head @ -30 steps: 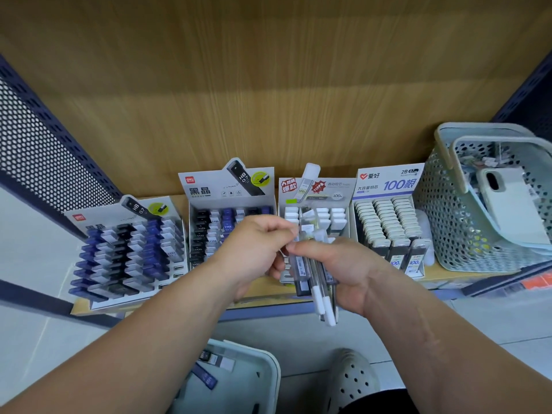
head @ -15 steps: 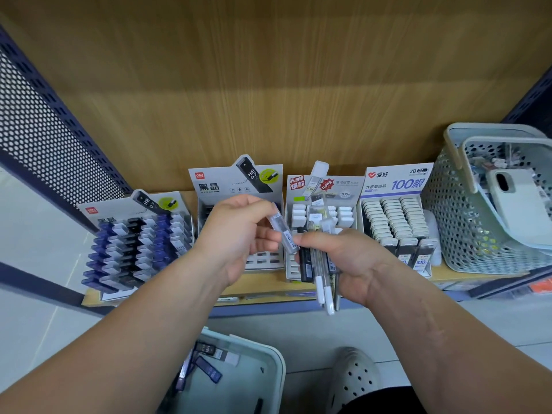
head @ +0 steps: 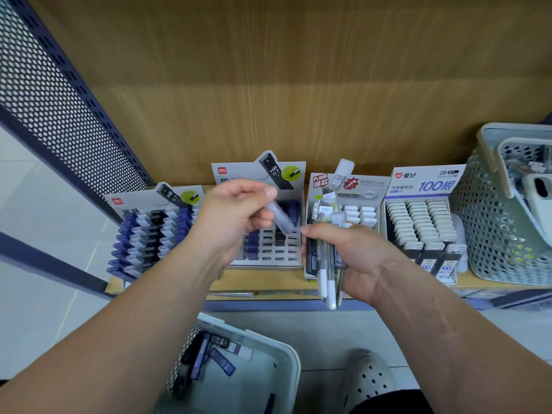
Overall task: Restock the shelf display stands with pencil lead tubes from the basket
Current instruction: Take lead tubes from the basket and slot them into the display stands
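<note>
A slim, clear plastic pencil lead tube was pinched by one end between the thumb and curled fingers of the left hand, its free end slanting toward the right hand. That hand was closed round a fanned bundle of clear and dark tubes, whose lower ends hung out below the fist.

With so short a hold, the tube could probably twist loose and drop into the pale green plastic basket under the forearms, or onto the floor. The bundle looked likely to slide if the fist eased. The grey cardboard display stand just behind the left hand carried dark and blue tubes, so a clear one slotted there would be misfiled. The white-capped stand beyond the right knuckles seemed the better match.
</note>
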The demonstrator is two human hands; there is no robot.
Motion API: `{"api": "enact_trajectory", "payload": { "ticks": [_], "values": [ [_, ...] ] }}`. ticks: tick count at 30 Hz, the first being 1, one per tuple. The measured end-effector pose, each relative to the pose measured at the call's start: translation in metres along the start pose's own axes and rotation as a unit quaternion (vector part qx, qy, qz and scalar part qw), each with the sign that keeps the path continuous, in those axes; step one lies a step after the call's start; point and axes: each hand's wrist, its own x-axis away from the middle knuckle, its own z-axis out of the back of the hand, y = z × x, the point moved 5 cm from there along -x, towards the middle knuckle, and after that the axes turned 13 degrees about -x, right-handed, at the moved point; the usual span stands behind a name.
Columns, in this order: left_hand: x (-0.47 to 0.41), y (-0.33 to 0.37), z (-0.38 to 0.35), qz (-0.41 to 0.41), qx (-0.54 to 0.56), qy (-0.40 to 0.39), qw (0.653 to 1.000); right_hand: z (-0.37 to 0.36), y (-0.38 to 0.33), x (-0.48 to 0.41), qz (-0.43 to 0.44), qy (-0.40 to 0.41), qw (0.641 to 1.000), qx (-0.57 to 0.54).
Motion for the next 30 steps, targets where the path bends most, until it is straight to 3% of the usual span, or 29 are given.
{"api": "enact_trajectory", "payload": {
  "ticks": [2,5,12,16,18,30],
  "values": [
    [-0.009,0.000,0.018,-0.045,-0.077,0.090,0.992,0.002,-0.001,0.000,0.006,0.017,1.000,-0.001],
    [-0.024,-0.010,0.031,-0.054,-0.135,0.139,0.979,0.008,-0.002,0.003,0.002,0.028,1.000,0.006],
    [-0.067,-0.043,0.018,-0.094,-0.371,0.080,0.920,0.024,-0.003,-0.002,0.007,0.041,0.999,0.008],
    [-0.076,-0.046,0.009,-0.161,-0.511,0.049,0.843,0.025,-0.004,-0.003,0.005,0.041,0.999,0.006],
    [-0.078,-0.050,0.008,-0.168,-0.537,0.042,0.826,0.026,-0.006,-0.004,0.009,0.042,0.999,0.004],
    [-0.084,-0.066,0.005,-0.170,-0.551,0.005,0.817,0.027,-0.003,-0.012,0.003,0.054,0.998,0.029]
  ]
}}
